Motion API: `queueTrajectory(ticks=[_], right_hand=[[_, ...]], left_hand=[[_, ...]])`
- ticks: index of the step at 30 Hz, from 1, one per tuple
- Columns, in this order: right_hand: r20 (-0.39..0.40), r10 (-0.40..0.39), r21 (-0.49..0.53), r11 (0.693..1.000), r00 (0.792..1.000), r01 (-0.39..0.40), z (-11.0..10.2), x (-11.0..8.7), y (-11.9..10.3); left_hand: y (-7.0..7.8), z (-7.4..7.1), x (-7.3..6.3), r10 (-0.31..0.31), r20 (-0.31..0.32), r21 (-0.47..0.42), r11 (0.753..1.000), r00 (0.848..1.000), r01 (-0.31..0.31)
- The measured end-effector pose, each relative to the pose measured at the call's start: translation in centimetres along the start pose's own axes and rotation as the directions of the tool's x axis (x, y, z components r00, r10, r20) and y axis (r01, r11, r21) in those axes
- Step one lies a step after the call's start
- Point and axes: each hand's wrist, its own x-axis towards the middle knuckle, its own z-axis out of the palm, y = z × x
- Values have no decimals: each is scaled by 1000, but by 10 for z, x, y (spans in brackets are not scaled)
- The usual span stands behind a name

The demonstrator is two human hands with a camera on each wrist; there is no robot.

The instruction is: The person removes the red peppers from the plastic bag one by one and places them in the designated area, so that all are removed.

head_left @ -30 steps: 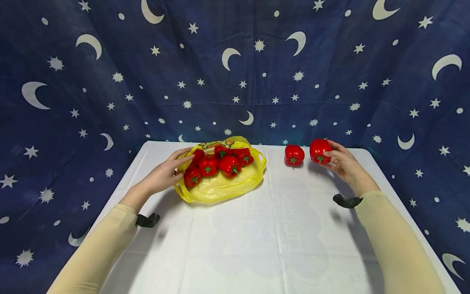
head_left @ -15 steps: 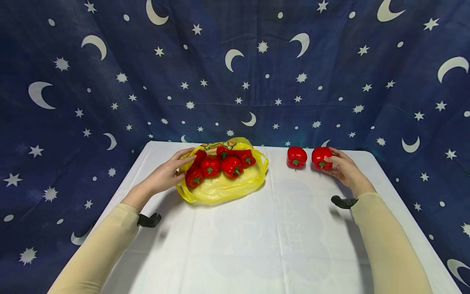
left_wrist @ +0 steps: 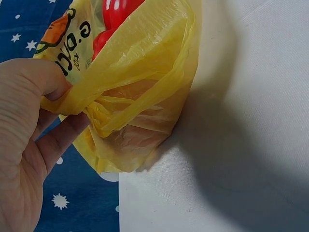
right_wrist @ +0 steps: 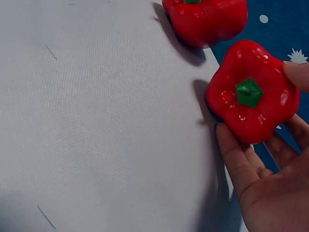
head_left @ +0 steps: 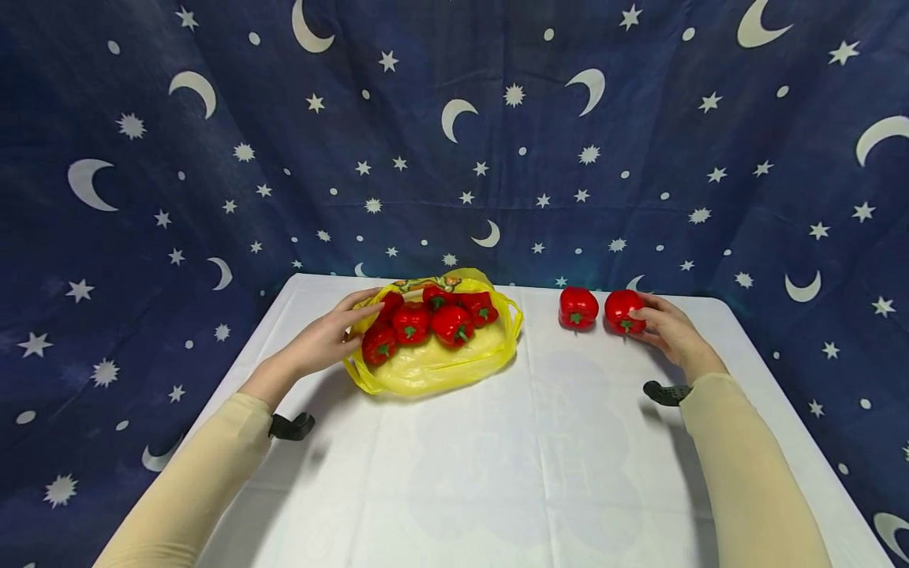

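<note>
A yellow plastic bag (head_left: 426, 377) lies with its mouth spread on the white table, left of the middle. Several red bell peppers (head_left: 452, 325) with green stems sit inside it. My left hand (head_left: 328, 335) pinches the bag's left edge; in the left wrist view thumb and fingers bunch the thin plastic (left_wrist: 104, 113). Toward the table's far right, my right hand (head_left: 671, 330) grips a red bell pepper (right_wrist: 252, 113) between thumb and fingers, low over the tabletop. Just left of it another red bell pepper (head_left: 578, 308) rests on the table.
A white cloth covers the table (head_left: 483, 473). Behind its far edge hangs a dark blue curtain (head_left: 412, 118) patterned with moons and stars. Each wrist wears a black strap-like device (head_left: 291, 427).
The right hand has lowered its bell pepper to the table's far part, beside the other loose one. The left hand keeps its hold on the bag. The head view has shifted slightly.
</note>
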Motion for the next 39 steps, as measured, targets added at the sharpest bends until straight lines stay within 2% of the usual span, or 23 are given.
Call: queueTrajectory(ticks=[14, 25, 39], right_hand=[[-4, -19, -71, 997, 1000, 19, -1, 0, 1], [-10, 4, -29, 1000, 1000, -4, -6, 2, 7], [-17, -11, -63, 998, 1000, 10, -6, 4, 8]], left_hand=[[1, -1, 0, 17, -11, -3, 1000, 1000, -17], [3, -1, 1, 8, -7, 4, 1000, 1000, -8], [4, -2, 1, -1, -1, -6, 1000, 1000, 1]])
